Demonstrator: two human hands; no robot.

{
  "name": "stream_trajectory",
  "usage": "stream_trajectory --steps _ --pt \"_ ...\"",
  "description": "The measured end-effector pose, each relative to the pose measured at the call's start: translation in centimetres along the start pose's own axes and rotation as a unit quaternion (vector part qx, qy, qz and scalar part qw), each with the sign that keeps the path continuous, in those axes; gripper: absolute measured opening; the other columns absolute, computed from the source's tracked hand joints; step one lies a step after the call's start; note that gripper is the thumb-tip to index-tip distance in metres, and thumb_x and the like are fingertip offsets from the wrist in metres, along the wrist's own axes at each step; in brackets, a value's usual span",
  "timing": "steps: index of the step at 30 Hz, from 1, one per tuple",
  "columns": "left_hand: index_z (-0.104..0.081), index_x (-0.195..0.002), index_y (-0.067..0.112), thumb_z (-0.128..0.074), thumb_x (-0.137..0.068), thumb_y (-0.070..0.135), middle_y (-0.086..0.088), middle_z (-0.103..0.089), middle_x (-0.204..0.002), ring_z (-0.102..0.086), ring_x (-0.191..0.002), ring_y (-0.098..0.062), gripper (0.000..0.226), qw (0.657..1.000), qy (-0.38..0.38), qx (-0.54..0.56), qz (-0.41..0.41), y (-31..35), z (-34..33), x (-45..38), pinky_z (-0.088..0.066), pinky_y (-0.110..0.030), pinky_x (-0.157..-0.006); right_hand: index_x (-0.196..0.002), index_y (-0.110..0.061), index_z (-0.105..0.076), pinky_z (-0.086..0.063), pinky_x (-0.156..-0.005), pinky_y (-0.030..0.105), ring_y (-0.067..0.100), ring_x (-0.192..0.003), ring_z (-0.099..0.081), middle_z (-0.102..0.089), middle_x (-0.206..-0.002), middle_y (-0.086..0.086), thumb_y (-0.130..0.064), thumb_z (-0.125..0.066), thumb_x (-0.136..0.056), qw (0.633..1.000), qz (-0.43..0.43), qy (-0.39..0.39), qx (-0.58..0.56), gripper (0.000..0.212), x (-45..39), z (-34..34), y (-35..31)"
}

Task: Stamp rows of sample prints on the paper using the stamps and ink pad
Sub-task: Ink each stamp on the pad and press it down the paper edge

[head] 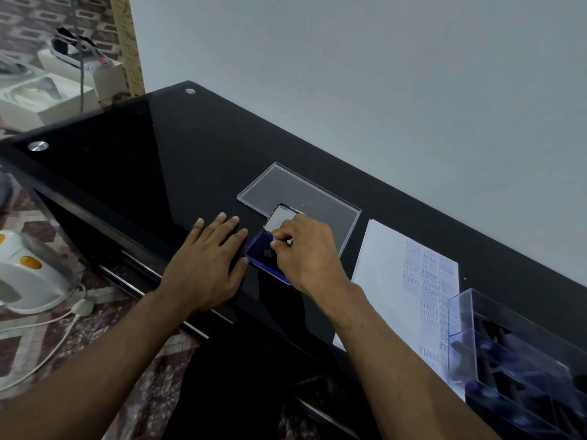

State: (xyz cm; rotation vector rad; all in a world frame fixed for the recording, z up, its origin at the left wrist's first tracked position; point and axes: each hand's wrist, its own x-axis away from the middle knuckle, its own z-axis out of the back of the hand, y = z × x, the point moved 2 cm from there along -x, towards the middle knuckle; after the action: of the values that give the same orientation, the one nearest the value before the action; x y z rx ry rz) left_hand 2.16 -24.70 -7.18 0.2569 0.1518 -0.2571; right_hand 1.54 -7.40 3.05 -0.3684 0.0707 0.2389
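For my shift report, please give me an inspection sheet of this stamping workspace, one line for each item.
Surface: black glass table, glossy, against a pale wall.
Job's things: open blue ink pad; paper with blue SAMPLE prints along its right part; clear stamp box holding dark stamps.
Clutter: clear lid lying flat behind the ink pad.
Hands: left hand flat on the table beside the pad; right hand, fingers pinched on a small stamp over the pad.
Cables: white cord on the floor.
Surroundings: white appliance, boxes, patterned floor.
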Motion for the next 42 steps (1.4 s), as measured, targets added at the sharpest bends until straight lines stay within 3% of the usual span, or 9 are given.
stream_trajectory --steps 5,9,12,21,23,28,33,39,42 --pt "-0.041 -0.151 0.021 -0.017 -0.094 0.059 -0.005 -0.031 -0.162 -0.015 -0.154 -0.022 0.073 1.000 -0.006 0.009 0.000 0.0 0.1 -0.1 -0.012 -0.050 -0.125 -0.110 -0.021 -0.074 -0.034 -0.073 0.007 0.008 -0.096 -0.060 -0.067 -0.111 -0.004 -0.025 -0.058 -0.097 1.000 -0.007 -0.003 -0.017 0.021 0.3 0.0 0.2" --pt "-0.036 -0.153 0.021 -0.018 -0.094 0.060 -0.005 -0.027 -0.164 -0.013 -0.154 -0.021 0.073 0.999 -0.001 0.035 0.000 0.2 0.6 -0.4 -0.011 -0.049 -0.125 -0.109 -0.017 -0.074 -0.052 -0.090 0.023 0.010 -0.095 -0.063 -0.069 -0.109 -0.001 -0.021 -0.063 -0.094 0.994 -0.024 0.047 -0.100 0.019 1.3 0.7 0.8" --pt "-0.036 -0.154 0.019 -0.021 -0.095 0.058 -0.006 -0.028 -0.163 -0.015 -0.154 -0.022 0.071 0.999 0.007 0.039 -0.016 1.5 1.4 -0.9 -0.013 -0.048 -0.125 -0.109 -0.017 -0.073 -0.057 -0.087 0.031 0.010 -0.093 -0.063 -0.068 -0.108 -0.002 -0.021 -0.067 -0.092 0.985 -0.043 0.104 -0.131 0.019 2.2 1.5 2.1" --pt "-0.041 -0.148 0.017 -0.033 -0.097 0.050 -0.007 -0.034 -0.160 -0.020 -0.152 -0.024 0.062 0.990 0.029 0.086 -0.105 10.7 1.9 -3.2 -0.022 -0.046 -0.123 -0.107 -0.022 -0.075 -0.052 -0.082 0.017 0.007 -0.085 -0.063 -0.066 -0.103 -0.006 -0.018 -0.069 -0.088 0.971 -0.098 0.165 -0.141 0.020 6.7 6.1 8.8" --pt "-0.038 -0.151 0.019 -0.034 -0.097 0.050 -0.006 -0.030 -0.162 -0.016 -0.153 -0.022 0.063 0.988 0.020 0.096 -0.118 12.8 1.7 -3.6 -0.020 -0.044 -0.124 -0.104 -0.024 -0.075 -0.048 -0.075 0.008 0.005 -0.080 -0.064 -0.065 -0.106 -0.006 -0.017 -0.071 -0.086 0.965 -0.122 0.177 -0.150 0.020 7.9 6.8 10.6" --pt "-0.032 -0.155 0.022 -0.028 -0.097 0.054 -0.003 -0.023 -0.165 -0.012 -0.154 -0.021 0.067 0.984 -0.007 0.098 -0.147 17.3 0.8 -4.4 -0.013 -0.042 -0.125 -0.108 -0.024 -0.073 -0.051 -0.077 0.011 0.005 -0.081 -0.064 -0.063 -0.107 -0.008 -0.010 -0.070 -0.086 0.959 -0.159 0.184 -0.147 0.026 10.3 8.4 14.5" --pt "-0.034 -0.155 0.021 -0.030 -0.097 0.053 -0.002 -0.024 -0.165 -0.014 -0.154 -0.021 0.066 0.981 -0.018 0.095 -0.170 20.6 -0.6 -5.2 -0.008 -0.039 -0.124 -0.113 -0.021 -0.071 -0.042 -0.068 -0.001 0.005 -0.081 -0.063 -0.063 -0.108 -0.007 -0.011 -0.070 -0.088 0.952 -0.190 0.202 -0.127 0.027 12.0 9.6 17.7" --pt "-0.037 -0.153 0.019 -0.033 -0.097 0.050 -0.005 -0.027 -0.164 -0.017 -0.154 -0.024 0.065 0.978 -0.025 0.105 -0.179 23.2 -2.2 -5.9 -0.008 -0.038 -0.120 -0.110 -0.020 -0.073 -0.057 -0.086 0.025 0.009 -0.089 -0.066 -0.065 -0.112 -0.005 -0.015 -0.073 -0.086 0.949 -0.215 0.205 -0.104 0.024 12.6 9.2 20.6" --pt "-0.037 -0.153 0.019 -0.033 -0.096 0.050 -0.005 -0.027 -0.164 -0.016 -0.154 -0.025 0.065 0.978 -0.034 0.097 -0.180 23.6 -3.1 -6.5 -0.006 -0.037 -0.119 -0.110 -0.022 -0.073 -0.056 -0.087 0.024 0.009 -0.090 -0.066 -0.065 -0.114 -0.005 -0.017 -0.073 -0.086 0.949 -0.214 0.204 -0.107 0.024 12.2 8.9 21.1"
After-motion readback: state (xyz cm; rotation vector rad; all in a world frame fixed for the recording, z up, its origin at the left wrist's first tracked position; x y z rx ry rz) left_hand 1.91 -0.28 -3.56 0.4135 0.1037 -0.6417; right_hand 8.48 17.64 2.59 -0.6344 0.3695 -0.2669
